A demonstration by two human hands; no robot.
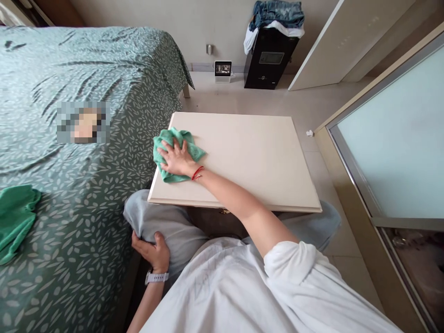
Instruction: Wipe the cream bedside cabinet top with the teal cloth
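My right hand (176, 159), with a red string bracelet on its wrist, lies with spread fingers on a bunched green cloth (168, 175). The hand presses the cloth down near the left edge of a cream tabletop (249, 157). Part of the cloth reaches over that edge. Down at the left, my left hand (154, 253) rests against my jeans leg (163, 219), thumb apart from the fingers and nothing seen in it. A watch with a pale strap is on that wrist.
On the left is a bed (114, 185) with a leaf-patterned cover, holding a second green cloth (15, 222) and a blurred-out patch. A black cabinet (267, 62) with folded jeans on top stands by the wall beside a small screen (223, 69). Sliding doors (398, 120) flank the right.
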